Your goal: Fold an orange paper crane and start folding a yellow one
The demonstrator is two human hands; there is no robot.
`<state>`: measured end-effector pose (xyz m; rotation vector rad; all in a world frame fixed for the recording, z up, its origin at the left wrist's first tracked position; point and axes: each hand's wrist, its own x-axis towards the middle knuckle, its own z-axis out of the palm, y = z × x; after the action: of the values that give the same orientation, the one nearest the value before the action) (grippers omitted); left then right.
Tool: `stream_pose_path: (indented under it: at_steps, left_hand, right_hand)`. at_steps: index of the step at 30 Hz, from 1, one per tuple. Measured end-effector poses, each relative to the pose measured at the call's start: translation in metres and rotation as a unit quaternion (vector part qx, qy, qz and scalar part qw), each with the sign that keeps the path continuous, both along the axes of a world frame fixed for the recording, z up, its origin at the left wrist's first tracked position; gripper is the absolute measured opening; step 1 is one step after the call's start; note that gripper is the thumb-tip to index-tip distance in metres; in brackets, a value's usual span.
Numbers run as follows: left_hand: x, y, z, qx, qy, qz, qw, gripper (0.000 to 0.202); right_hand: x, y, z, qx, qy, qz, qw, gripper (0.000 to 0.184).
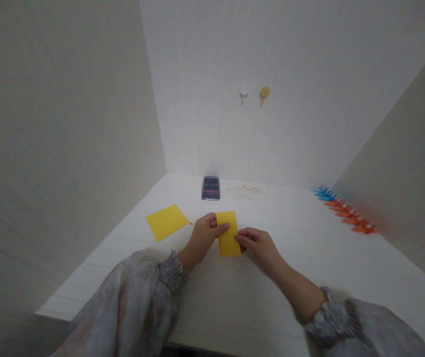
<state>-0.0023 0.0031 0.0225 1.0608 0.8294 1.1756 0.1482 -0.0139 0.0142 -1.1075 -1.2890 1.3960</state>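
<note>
A folded yellow paper is held upright just above the white table. My left hand pinches its left edge, thumb laid across the front. My right hand pinches its lower right edge with closed fingers. Both hands meet at the middle of the table, sleeves of a pale patterned blouse reaching to the wrists.
A flat yellow paper square lies left of my hands. A dark phone-like device sits near the back wall. A row of blue and orange folded paper figures runs along the right wall. Two hooks hang on the back wall.
</note>
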Motion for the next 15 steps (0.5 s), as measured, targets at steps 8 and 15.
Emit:
stream_pose_path:
  at_steps: [8, 15]
  left_hand:
    - [0.0004, -0.0003, -0.0034, 0.007, 0.015, -0.049, 0.999, 0.033]
    - [0.0008, -0.0009, -0.0040, -0.007, 0.002, -0.055, 0.998, 0.041]
  right_hand:
    - [0.0018, 0.0022, -0.0035, 0.006, -0.009, -0.022, 1.000, 0.017]
    - [0.0035, 0.0018, 0.0014, 0.004, -0.020, -0.030, 0.999, 0.017]
